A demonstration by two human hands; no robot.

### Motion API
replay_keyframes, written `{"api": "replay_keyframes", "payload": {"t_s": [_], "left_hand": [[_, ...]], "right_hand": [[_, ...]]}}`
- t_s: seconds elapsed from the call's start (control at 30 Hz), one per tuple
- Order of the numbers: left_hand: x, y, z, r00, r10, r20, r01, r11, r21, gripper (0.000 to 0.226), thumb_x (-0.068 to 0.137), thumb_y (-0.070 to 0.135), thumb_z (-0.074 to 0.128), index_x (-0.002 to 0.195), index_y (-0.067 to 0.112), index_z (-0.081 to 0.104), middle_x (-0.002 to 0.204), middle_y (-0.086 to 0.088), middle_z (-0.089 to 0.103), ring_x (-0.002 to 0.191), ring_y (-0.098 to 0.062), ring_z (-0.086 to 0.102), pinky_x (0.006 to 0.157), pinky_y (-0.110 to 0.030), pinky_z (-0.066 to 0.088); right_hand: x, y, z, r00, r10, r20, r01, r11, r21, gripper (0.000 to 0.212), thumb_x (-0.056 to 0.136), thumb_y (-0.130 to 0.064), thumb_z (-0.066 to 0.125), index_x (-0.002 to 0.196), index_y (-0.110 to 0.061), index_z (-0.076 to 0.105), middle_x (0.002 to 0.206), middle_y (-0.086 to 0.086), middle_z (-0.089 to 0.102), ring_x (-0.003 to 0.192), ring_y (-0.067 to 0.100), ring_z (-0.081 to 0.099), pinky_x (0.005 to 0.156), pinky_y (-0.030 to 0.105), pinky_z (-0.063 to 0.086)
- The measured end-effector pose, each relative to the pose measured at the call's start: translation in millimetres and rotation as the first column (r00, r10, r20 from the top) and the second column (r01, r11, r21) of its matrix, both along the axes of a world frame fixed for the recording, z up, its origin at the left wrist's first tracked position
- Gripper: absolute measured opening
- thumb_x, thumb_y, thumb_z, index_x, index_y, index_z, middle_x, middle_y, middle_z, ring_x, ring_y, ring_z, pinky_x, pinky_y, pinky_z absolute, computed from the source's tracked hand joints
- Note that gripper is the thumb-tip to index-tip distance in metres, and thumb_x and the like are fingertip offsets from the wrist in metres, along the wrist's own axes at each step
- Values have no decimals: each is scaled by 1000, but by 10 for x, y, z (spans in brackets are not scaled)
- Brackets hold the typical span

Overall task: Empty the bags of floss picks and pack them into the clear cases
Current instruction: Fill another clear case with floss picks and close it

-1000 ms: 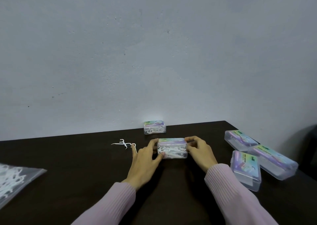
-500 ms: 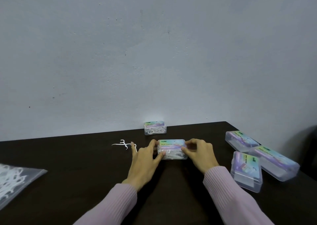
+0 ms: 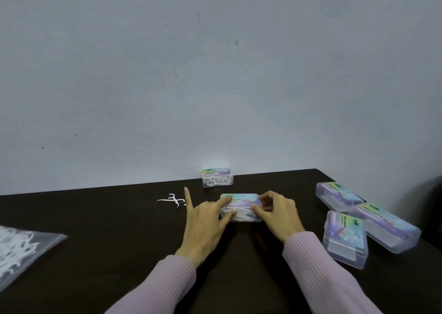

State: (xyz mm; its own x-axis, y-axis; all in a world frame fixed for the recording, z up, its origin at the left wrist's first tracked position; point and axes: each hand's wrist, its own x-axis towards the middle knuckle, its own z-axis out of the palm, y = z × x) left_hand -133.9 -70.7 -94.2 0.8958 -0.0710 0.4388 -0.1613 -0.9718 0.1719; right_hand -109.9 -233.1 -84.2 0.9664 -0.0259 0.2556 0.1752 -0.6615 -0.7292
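A clear case [image 3: 241,206] full of white floss picks lies on the dark table [image 3: 119,230], its colourful lid on top. My left hand [image 3: 205,222] holds its left end between thumb and fingers, with one finger sticking up. At the right end my right hand [image 3: 277,213] grips the case with curled fingers. A second filled case [image 3: 217,177] stands behind, against the wall. A few loose floss picks [image 3: 172,200] lie left of my left hand. At the left edge lies a clear bag of floss picks [image 3: 21,251].
Three clear cases with colourful labels lie in a heap at the right: one at the back [image 3: 337,195], one in front [image 3: 344,237] and one at the far right [image 3: 387,225]. A blue-grey wall [image 3: 215,74] rises right behind the table.
The case between my hands has been tipped from showing its front to lying flat with the lid up, and it has slid slightly away from me. Both hands stayed on it.
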Motion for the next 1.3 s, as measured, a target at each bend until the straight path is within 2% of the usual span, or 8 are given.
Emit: {"api": "replay_keyframes", "payload": {"t_s": [0.2,0.3,0.4,0.53,0.7,0.8,1.0,1.3], "left_hand": [[-23,19,32,999,-44,-16,46,982,184,47,101,45,22,146,34,25,112,8,64,111,-7,54,108,-46,-27],[9,36,18,997,-61,-39,67,980,186,47,101,44,22,147,32,24,115,8,62,113,-8,53,108,-45,-26],[27,37,-10,993,-88,-73,95,992,88,48,101,42,27,148,31,21,123,8,58,118,-6,49,111,-44,-22],[65,28,-83,976,-180,-121,154,969,-195,57,102,37,30,150,25,2,130,6,56,129,-6,41,113,-43,-18],[135,108,-28,990,-140,-31,113,897,-428,50,101,24,34,147,23,16,135,6,52,133,-6,36,113,-44,-16],[200,217,42,996,-90,19,87,857,-508,45,99,21,40,143,23,27,131,7,55,131,-9,39,112,-44,-16],[379,379,56,998,-55,20,57,833,-550,39,96,15,43,134,23,41,125,7,59,126,-11,45,113,-46,-12],[751,282,84,993,-110,37,113,839,-532,40,92,10,46,129,23,44,123,8,60,118,-12,52,116,-48,0]], "right_hand": [[30,7,-24,1000,-13,-26,13,1000,12,32,83,-22,67,112,-13,58,117,6,60,100,12,58,89,26,50],[28,15,-25,999,-16,-52,17,1000,16,33,83,-22,67,114,-14,57,118,5,60,102,13,58,91,28,50],[-29,50,-19,999,-41,-29,39,997,-62,37,87,-24,61,122,-17,52,126,3,52,111,13,53,94,28,47],[-114,145,-27,994,11,104,38,889,-456,40,94,-29,48,134,-30,40,139,-3,38,128,14,36,109,36,29],[-94,286,-46,996,16,87,41,788,-614,48,97,-40,36,142,-26,28,152,-2,25,144,16,12,114,51,4],[52,363,-42,998,-37,47,59,724,-687,56,98,-43,33,147,-21,18,155,3,17,144,19,10,113,55,5],[425,377,-101,972,-233,21,189,728,-659,65,96,-40,37,148,-14,9,156,12,5,144,26,4,112,55,12],[904,475,-178,967,-212,142,255,760,-598,59,94,-25,41,145,-13,14,146,9,26,137,24,21,108,46,23]]}}
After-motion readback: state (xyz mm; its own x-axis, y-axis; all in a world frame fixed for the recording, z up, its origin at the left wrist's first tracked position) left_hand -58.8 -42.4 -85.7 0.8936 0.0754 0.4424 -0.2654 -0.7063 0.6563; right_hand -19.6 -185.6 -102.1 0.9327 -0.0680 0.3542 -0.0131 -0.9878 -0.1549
